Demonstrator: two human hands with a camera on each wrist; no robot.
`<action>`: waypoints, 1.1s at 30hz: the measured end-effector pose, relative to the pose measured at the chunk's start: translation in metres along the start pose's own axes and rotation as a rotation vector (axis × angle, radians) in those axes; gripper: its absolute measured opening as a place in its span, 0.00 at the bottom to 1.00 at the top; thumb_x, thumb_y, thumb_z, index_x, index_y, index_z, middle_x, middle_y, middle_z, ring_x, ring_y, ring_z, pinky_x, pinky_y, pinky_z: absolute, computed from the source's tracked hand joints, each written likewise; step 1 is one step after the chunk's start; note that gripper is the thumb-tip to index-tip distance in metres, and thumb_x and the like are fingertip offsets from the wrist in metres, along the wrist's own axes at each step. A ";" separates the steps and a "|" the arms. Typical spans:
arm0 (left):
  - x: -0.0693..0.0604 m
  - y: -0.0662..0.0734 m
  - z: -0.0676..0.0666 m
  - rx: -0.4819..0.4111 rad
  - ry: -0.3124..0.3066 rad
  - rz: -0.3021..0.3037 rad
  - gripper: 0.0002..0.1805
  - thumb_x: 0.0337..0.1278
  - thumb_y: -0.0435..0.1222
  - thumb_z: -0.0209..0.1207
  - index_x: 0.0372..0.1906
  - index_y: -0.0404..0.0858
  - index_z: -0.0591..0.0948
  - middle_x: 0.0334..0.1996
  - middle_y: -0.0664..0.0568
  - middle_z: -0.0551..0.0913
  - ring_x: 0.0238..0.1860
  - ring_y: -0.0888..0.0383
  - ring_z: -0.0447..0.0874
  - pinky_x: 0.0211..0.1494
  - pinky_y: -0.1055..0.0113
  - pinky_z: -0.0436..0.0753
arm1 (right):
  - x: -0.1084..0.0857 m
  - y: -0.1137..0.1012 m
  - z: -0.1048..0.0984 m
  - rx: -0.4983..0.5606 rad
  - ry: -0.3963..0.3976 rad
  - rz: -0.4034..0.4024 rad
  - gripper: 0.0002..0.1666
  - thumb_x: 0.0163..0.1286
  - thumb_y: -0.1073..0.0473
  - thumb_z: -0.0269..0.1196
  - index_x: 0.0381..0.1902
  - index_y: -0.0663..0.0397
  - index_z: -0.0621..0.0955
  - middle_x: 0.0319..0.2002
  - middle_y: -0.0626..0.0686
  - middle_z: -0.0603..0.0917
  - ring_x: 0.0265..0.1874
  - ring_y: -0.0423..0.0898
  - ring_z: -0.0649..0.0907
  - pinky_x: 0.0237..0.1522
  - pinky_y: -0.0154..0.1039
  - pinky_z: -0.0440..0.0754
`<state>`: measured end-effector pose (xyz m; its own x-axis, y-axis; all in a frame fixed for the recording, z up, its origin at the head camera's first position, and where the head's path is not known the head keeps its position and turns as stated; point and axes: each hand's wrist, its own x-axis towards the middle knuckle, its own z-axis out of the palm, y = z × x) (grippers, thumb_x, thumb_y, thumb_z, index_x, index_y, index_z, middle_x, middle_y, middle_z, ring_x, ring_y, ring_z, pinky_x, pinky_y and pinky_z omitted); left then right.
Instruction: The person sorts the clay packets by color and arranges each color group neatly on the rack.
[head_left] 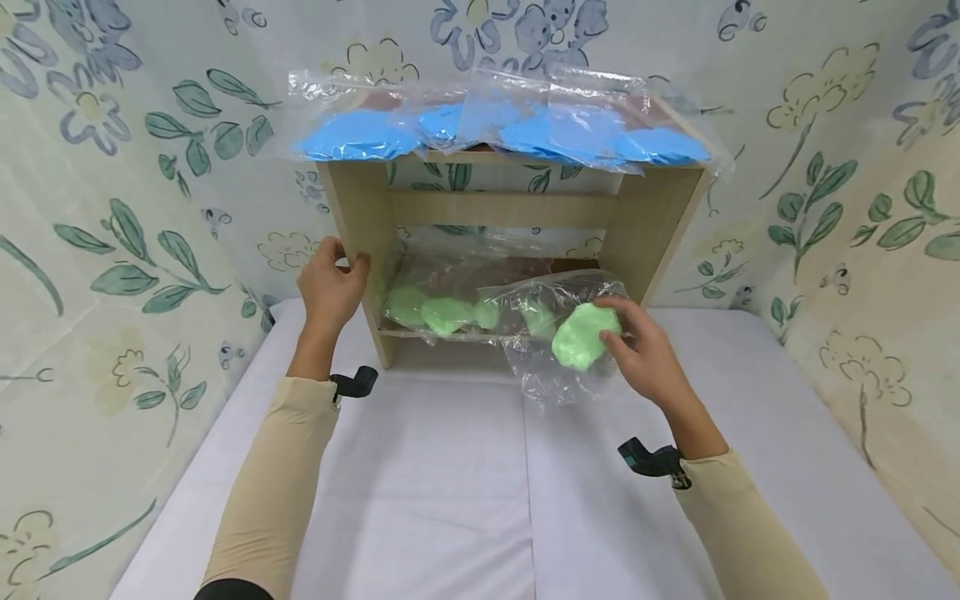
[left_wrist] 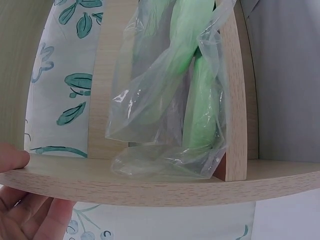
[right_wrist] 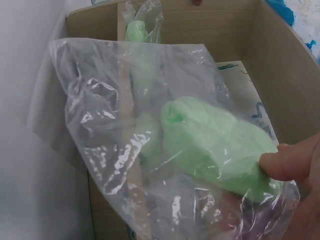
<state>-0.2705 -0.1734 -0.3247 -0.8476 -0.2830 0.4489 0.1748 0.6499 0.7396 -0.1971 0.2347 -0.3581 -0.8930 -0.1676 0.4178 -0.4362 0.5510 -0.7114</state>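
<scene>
My right hand [head_left: 643, 354] holds a clear plastic bag with a light green, clay-like lump [head_left: 585, 336] in it, at the front right of a small wooden shelf. In the right wrist view the thumb [right_wrist: 285, 164] presses on the green lump [right_wrist: 215, 145] through the film, and loose film spreads away from the hand. My left hand [head_left: 332, 282] grips the shelf's left side panel [head_left: 360, 225]. The left wrist view shows the thumb [left_wrist: 12, 157] on the panel's inner face and fingers [left_wrist: 37, 212] outside. More bagged green lumps [head_left: 447, 315] lie on the lower board.
Clear bags with flat blue contents [head_left: 360, 135] cover the shelf's top and overhang its front edge. A crossbar [head_left: 502, 208] spans the back. The shelf stands on a white cloth [head_left: 450, 467] before a flower-patterned backdrop [head_left: 187, 275].
</scene>
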 end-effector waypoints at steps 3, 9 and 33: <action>0.000 0.000 0.000 0.000 0.001 -0.001 0.19 0.67 0.44 0.54 0.54 0.36 0.76 0.57 0.44 0.84 0.48 0.45 0.87 0.40 0.62 0.81 | 0.010 -0.001 0.001 -0.002 -0.031 0.088 0.26 0.71 0.72 0.53 0.67 0.62 0.69 0.69 0.66 0.70 0.69 0.66 0.70 0.63 0.66 0.74; 0.000 0.001 0.003 -0.012 0.014 0.024 0.18 0.66 0.43 0.55 0.51 0.35 0.76 0.55 0.42 0.85 0.46 0.43 0.87 0.50 0.51 0.81 | 0.028 -0.003 0.001 -0.014 -0.151 0.263 0.30 0.72 0.65 0.52 0.70 0.67 0.64 0.72 0.70 0.65 0.73 0.67 0.63 0.73 0.64 0.61; 0.001 -0.002 0.002 0.003 0.026 0.036 0.17 0.65 0.43 0.55 0.49 0.35 0.77 0.53 0.41 0.86 0.45 0.43 0.88 0.44 0.52 0.82 | 0.070 0.010 0.009 -0.096 -0.230 0.379 0.30 0.72 0.64 0.45 0.72 0.61 0.67 0.71 0.68 0.67 0.55 0.60 0.76 0.48 0.44 0.80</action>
<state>-0.2730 -0.1739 -0.3268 -0.8276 -0.2770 0.4882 0.2035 0.6625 0.7209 -0.2645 0.2209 -0.3409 -0.9938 -0.1111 -0.0064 -0.0713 0.6799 -0.7298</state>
